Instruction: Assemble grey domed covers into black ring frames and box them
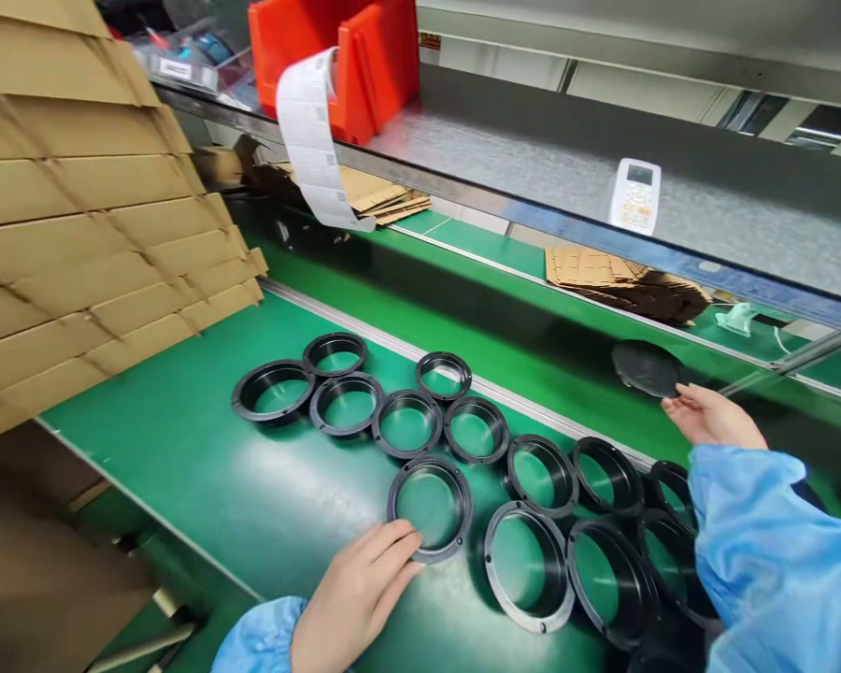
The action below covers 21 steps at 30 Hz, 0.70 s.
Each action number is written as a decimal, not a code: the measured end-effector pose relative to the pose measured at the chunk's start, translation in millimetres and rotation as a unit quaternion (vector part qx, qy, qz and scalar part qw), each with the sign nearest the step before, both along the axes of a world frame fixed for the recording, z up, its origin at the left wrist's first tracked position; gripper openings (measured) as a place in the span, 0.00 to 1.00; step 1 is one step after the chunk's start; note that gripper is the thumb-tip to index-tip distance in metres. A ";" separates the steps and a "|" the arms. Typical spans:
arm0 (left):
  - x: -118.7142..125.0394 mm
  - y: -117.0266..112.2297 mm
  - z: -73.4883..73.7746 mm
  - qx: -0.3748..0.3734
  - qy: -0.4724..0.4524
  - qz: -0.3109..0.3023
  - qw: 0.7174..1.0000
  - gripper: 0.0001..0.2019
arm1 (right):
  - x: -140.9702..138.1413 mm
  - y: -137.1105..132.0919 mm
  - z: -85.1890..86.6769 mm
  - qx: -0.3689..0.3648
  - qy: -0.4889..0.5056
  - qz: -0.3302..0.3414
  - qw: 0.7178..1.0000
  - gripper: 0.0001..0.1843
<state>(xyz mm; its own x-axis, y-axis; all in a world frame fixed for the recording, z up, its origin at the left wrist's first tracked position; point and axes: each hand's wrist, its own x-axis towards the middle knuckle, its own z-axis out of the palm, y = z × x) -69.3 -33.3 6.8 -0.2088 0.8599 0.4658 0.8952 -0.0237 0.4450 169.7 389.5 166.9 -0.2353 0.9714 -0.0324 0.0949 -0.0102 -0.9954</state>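
Our left hand point(354, 598) rests flat, fingers loose, touching the rim of a black round plastic flanged ring point(430, 508) on the green belt point(182, 449). Right hand point(707, 416) open, fingertips at a dark disc point(646, 367). Ring looks light, rigid, smooth; we'd pinch the flange edge.

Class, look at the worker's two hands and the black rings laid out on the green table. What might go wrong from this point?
1. The left hand touches one ring amid closely packed neighbours; a nudge might knock the ring beside it.
2. The right hand reaches across to a dark disc on the belt, so its blue sleeve may drag over the rings beneath.
3. The leaning cardboard stack could slide onto the table.
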 end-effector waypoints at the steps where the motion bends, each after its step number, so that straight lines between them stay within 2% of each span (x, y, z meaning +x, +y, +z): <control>1: -1.7 -9.4 1.2 0.004 -0.002 0.001 1.000 0.12 | -9.5 -15.0 -1.0 -0.024 0.013 0.031 0.999 0.08; 3: -4.8 -29.5 1.1 0.001 -0.009 0.012 1.000 0.11 | -33.6 -57.3 -7.8 -0.073 0.015 0.116 0.990 0.12; 5: -6.6 -48.3 -2.4 0.001 -0.017 0.029 0.999 0.11 | -61.5 -110.0 -18.9 -0.115 -0.008 0.238 0.964 0.23; 8: -5.8 -69.5 -10.6 0.021 -0.041 0.064 0.997 0.13 | -103.2 -186.4 -39.3 -0.160 -0.059 0.437 0.883 0.28; 10: -3.3 -78.6 -15.3 0.050 -0.098 0.102 0.989 0.14 | -127.3 -223.0 -53.3 -0.170 -0.090 0.503 0.843 0.30; 13: 0.0 -86.9 -20.1 0.104 -0.225 0.156 0.956 0.12 | -153.1 -251.1 -72.8 -0.155 -0.135 0.524 0.826 0.34; 16: -0.2 -91.9 -23.3 0.145 -0.315 0.184 0.920 0.11 | -163.4 -258.0 -90.4 -0.105 -0.196 0.518 0.826 0.33; 19: -2.9 -95.4 -26.3 0.160 -0.363 0.189 0.898 0.08 | -161.4 -259.0 -101.9 0.003 -0.275 0.488 0.828 0.29; 21: -4.7 -96.9 -28.8 0.164 -0.378 0.187 0.892 0.07 | -157.5 -262.2 -101.0 0.105 -0.318 0.456 0.824 0.27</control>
<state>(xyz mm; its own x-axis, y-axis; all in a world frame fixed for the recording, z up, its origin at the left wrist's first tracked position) -74.0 -130.2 -22.0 -0.8138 0.5071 0.2839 0.3150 -0.0256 0.9487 12.2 127.3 65.9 -0.8715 0.3990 -0.2851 0.4712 0.5200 -0.7125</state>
